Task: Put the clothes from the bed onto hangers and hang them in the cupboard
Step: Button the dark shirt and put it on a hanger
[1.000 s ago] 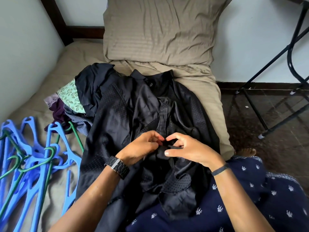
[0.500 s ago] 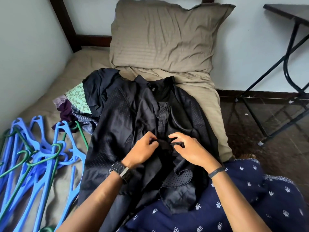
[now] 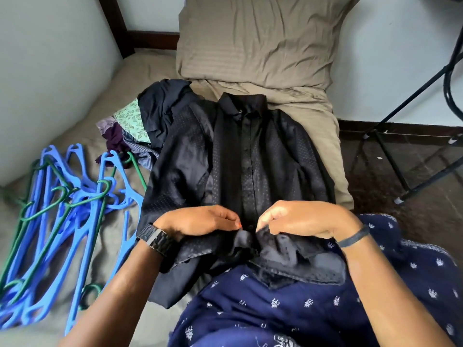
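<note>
Black and faintly dotted, the shirt lies front-up on the bed, collar toward the tan pillow, hem bunched over the person's lap. The left hand and right hand meet at the lower placket, each with fingers curled, pinching the fabric on either side of the button line. To the left of the shirt sits a heap of other clothes, and nearer the wall a tangle of blue and green hangers rests on the sheet
</note>
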The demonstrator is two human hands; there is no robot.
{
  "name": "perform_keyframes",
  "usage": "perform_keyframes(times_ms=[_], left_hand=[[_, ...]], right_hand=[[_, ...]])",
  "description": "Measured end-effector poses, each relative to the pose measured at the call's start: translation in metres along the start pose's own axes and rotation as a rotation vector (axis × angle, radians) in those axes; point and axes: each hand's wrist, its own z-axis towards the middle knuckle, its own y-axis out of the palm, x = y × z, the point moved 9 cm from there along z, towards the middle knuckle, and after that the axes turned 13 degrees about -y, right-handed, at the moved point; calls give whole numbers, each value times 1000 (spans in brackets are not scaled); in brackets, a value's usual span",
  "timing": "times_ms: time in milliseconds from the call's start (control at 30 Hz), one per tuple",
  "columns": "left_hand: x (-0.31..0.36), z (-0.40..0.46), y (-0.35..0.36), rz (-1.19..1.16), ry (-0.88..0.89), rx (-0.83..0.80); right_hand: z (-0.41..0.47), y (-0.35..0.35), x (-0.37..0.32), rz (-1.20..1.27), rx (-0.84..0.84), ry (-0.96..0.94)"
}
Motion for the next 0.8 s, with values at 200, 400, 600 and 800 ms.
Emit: perform_keyframes(times_ms=[200, 400, 600, 800], left_hand=[[-17, 9, -14, 412, -216, 313], [19, 16, -88, 479, -141, 1007], [3, 70, -84, 686, -350, 782], [-9, 79, -76, 887, -380, 659]], right_hand=[[20, -4, 14, 69, 53, 25], [58, -65, 49, -271, 569, 146], [81, -58, 78, -446, 437, 251], [80, -56, 88, -398, 118, 318]])
